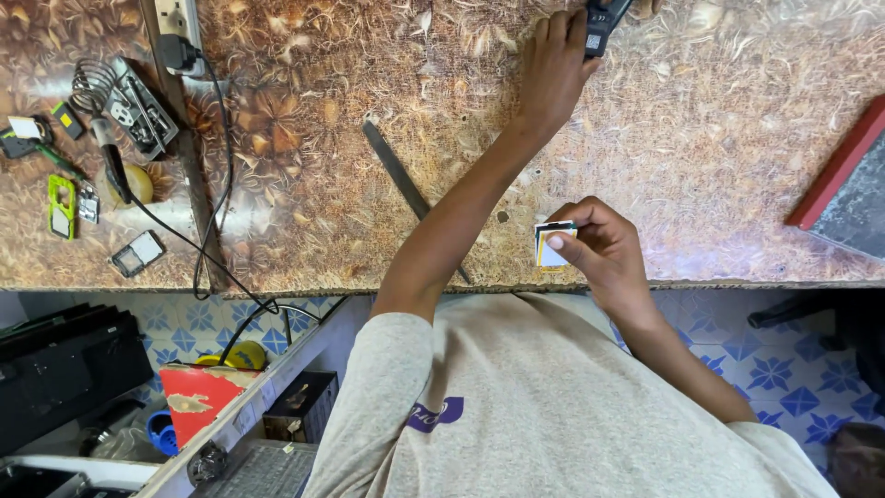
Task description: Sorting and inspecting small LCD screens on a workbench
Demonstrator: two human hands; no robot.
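Two bare hands working at a mottled brown desk [719,138], seen from above.

I am watching the right hand [604,247] pinching a small square component with a white face and coloured edges [551,245], its fingers [559,242] closing narrowly on it near the front edge. The left hand [553,65] is reaching far back, fingers curling onto a black handheld device [601,23]. I judge this a fetching step; bringing both together is calling for a steady hold.
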